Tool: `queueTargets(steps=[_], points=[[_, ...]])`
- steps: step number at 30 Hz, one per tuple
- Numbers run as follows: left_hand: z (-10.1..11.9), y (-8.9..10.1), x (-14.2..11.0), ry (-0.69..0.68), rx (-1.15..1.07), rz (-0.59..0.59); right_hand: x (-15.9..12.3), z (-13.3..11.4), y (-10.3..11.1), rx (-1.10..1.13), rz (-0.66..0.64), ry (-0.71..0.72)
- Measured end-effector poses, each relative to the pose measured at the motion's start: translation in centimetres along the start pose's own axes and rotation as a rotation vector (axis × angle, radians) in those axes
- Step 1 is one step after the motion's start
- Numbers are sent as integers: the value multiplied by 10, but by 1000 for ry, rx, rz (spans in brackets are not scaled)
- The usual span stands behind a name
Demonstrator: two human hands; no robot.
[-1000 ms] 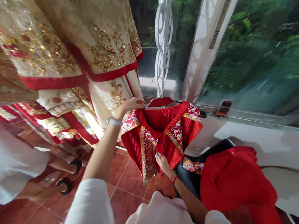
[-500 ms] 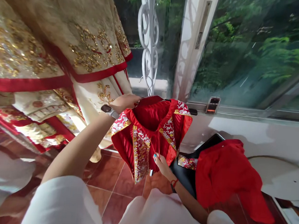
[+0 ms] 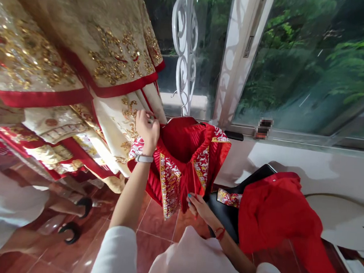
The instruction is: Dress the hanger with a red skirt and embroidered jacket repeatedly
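A red pleated skirt [image 3: 170,179] with embroidered bands and a gathered waist hangs on a hanger [image 3: 184,105]. The hanger's metal hook rises beside the white scrollwork. At the skirt's left end is my left hand [image 3: 147,130], fingers loosely bent and apart, with no clear grip on the cloth. Lower down, my right hand [image 3: 198,205] pinches the thin red drawstring [image 3: 194,177] that drops from the front of the waist. Whether the left fingertips touch the skirt is hard to make out.
Cream and gold sequined costumes [image 3: 118,61] hang close on the left. Red cloth [image 3: 279,214] drapes over a black chair [image 3: 226,218] at right, near a round white top [image 3: 341,218]. A black phone-like object [image 3: 234,135] lies on the sill. Another person's legs [image 3: 22,237] show lower left.
My left hand has come off the hanger area at the waist and moved left, its fingers loosening. My right hand still holds the drawstring, slightly lower. The skirt has shifted a little left.
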State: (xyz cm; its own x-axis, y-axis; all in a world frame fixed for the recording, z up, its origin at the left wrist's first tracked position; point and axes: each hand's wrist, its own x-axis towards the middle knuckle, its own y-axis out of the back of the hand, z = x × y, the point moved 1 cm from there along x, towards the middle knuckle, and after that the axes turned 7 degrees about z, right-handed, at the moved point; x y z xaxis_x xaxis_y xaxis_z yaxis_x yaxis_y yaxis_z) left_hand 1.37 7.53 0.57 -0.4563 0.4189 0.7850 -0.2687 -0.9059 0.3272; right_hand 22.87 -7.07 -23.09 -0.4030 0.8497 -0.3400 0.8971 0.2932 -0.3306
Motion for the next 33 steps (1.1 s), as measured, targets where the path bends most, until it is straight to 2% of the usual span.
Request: queueTargets(steps=[1, 3, 5, 6, 8, 10, 11, 13, 14, 15, 17, 19, 21, 23, 27, 30, 33], points=[[-1, 5, -14, 27, -64, 32, -1, 1, 1, -8, -1, -3], [1, 19, -58, 56, -191, 13, -3, 1, 3, -4, 7, 9], [4, 34, -119, 119, -350, -127, -6, -2, 5, -1, -6, 5], [6, 39, -152, 227, -445, -207, -7, -3, 6, -10, -10, -9], [6, 44, -211, 564, -600, -307, -9, -3, 8, -46, -20, -58], [7, 40, -249, 917, -801, -551, -11, -1, 8, -109, -86, -128], [7, 37, -259, 1052, -899, -683, -12, 2, 8, -135, -125, -158], [7, 33, -261, 1198, -1058, -890, -13, 5, 8, -151, -155, -189], [6, 33, -258, 1217, -1100, -934, -14, 5, 9, -141, -137, -186], [6, 34, -253, 1215, -1119, -938, -14, 3, 10, -123, -118, -168], [8, 39, -246, 1211, -1119, -871, -12, -6, 16, -67, -133, -102], [13, 46, -248, 1215, -1103, -811, -7, -24, 22, 50, -195, -38], [22, 52, -256, 1221, -1106, -800, 0, -47, 23, 170, -249, -20], [33, 57, -264, 1215, -1123, -829, 10, -73, 17, 194, -285, -41], [47, 63, -267, 1185, -1138, -825, 33, -120, -10, 132, -321, -145], [54, 70, -259, 1186, -1157, -782, 47, -156, -26, 186, -275, -249], [62, 77, -255, 1195, -1174, -800, 56, -192, -32, 250, -213, -291]])
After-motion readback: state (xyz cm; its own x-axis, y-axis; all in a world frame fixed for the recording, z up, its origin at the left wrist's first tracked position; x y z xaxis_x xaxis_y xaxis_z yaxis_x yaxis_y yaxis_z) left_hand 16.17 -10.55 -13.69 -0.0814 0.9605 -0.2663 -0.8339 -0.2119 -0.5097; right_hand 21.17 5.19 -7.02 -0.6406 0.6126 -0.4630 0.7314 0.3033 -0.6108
